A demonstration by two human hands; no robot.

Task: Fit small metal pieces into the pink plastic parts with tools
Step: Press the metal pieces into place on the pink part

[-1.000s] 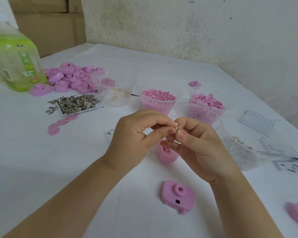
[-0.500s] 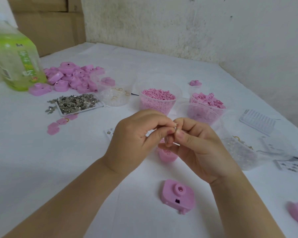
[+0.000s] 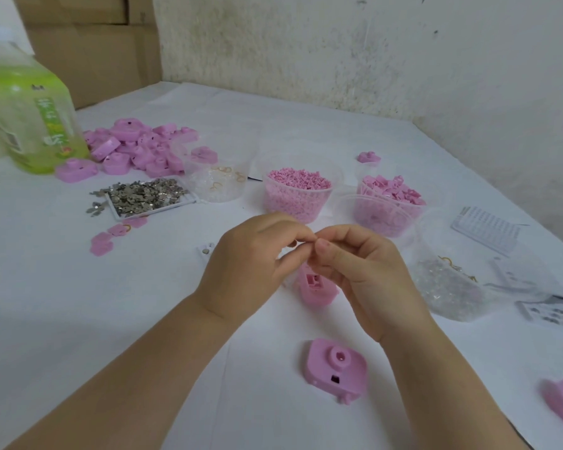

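Both hands are raised off the surface (image 3: pixel 62 287), fingertips meeting in one shared grip. Left hand (image 3: pixel 247 258) and right hand (image 3: pixel 364 274) are each pinched down tight, thumb against forefinger, tips touching each other. Whatever sits between them is too small and too covered to make out; I read it as one of the small metal pieces, but can't confirm it.

Key relation: the pink part (image 3: pixel 316 287) being worked lies directly below the grip and slightly to the right-hand side, partly covered by the right hand's fingers. Its open square recess faces up and toward the left hand. So the drop from grip to recess is short and near vertical, no lateral reach needed. Can't tell whether the right hand touches the part or just hangs over it.

Right hand is nearer the part; the left is beside it with a clear line down into the recess. Judgement: the left does the placing, the right steadies.

A second pink part (image 3: pixel 337 368) lies flat nearer the body than the grip, well apart from it, round boss up, long side roughly crosswise to the forearms. Untouched, looks like the next blank or one already done; can't tell which.

Metal piece stock (image 3: pixel 143 196) is in a tray beyond the grip and off to the left-hand side, so the left hand is the natural one for refills.

No tool visible in either hand.

Risk: piece orientation is hidden in the pinch, easy to seat it skewed.
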